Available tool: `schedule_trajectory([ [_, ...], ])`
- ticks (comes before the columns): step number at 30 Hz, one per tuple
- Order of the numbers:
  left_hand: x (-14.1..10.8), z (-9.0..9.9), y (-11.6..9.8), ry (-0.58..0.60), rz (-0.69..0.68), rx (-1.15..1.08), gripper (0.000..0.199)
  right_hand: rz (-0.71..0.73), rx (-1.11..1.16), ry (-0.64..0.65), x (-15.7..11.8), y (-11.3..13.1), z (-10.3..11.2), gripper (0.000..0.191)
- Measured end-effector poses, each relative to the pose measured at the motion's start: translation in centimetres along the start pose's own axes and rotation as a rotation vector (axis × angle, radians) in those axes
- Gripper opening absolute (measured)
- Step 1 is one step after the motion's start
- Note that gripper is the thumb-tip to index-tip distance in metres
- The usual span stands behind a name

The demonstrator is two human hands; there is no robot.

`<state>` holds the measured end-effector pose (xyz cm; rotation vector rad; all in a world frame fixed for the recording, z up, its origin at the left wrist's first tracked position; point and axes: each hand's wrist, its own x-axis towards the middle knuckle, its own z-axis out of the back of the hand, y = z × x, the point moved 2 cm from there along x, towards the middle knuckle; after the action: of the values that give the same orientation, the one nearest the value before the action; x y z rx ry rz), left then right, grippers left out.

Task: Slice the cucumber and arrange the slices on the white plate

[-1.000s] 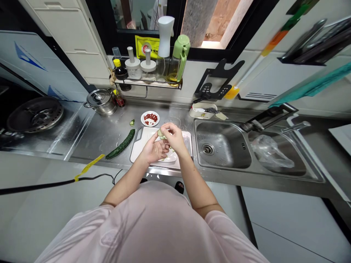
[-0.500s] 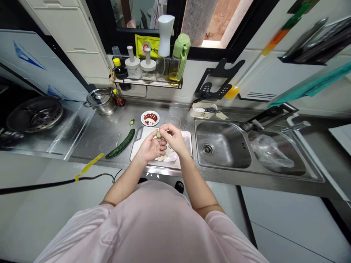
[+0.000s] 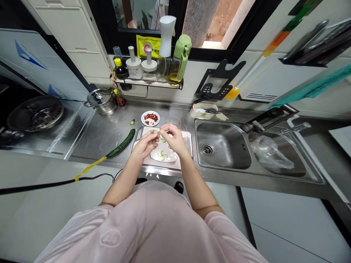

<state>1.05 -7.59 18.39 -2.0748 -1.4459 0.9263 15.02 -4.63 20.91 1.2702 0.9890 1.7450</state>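
The left hand [image 3: 145,144] and right hand [image 3: 174,139] curl toward each other above a white cutting board [image 3: 184,140], the left hand's fingers pinching a thin cucumber slice [image 3: 155,132]; the right hand's fingertips [image 3: 166,128] are just beside it, and whether they grip it too is hard to tell. Below the hands, more slices lie in a fan on a white plate [image 3: 170,159] on the board. A dark green cucumber [image 3: 120,144] lies on the steel counter [image 3: 95,135] just left of the board, a small plate [image 3: 150,118] of red pieces sits beyond, and a sink [image 3: 222,146] lies to the right.
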Motion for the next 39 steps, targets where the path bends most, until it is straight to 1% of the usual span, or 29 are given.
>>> schedule_trajectory([
  [6, -0.2, -0.2, -0.5, -0.154, -0.308, 0.243, 0.028, 0.028, -0.065, -0.017, 0.0, -0.1, -0.1, 0.018],
  [9, -0.2, -0.2, -0.6, -0.182, -0.447, 0.316, 0.029, 0.033, -0.074, -0.019, -0.1, -0.2, -0.1, 0.017],
  [12, -0.3, -0.2, -0.6, -0.203, -0.522, 0.383, 0.028, 0.026, -0.074, -0.015, -0.2, -0.3, -0.2, 0.018],
  [19, -0.6, -0.3, -0.5, -0.254, -0.617, 0.474, 0.028, 0.008, -0.078, -0.013, -0.2, -0.2, -0.2, 0.02],
  [24, -0.6, -0.3, -0.4, -0.267, -0.646, 0.511, 0.031, -0.003, -0.092, -0.006, -0.2, -0.3, -0.3, 0.02],
  [32, -0.9, -0.5, -0.4, -0.297, -0.637, 0.531, 0.033, -0.018, -0.1, 0.008, -0.2, -0.4, -0.3, 0.021],
  [36, -0.9, -0.6, -0.4, -0.301, -0.61, 0.505, 0.035, -0.028, -0.091, 0.01, -0.1, -0.6, -0.2, 0.02],
  [39, -0.8, -0.3, -0.4, -0.299, -0.596, 0.483, 0.032, -0.032, -0.099, 0.019, -0.1, -1.0, -0.2, 0.021],
])
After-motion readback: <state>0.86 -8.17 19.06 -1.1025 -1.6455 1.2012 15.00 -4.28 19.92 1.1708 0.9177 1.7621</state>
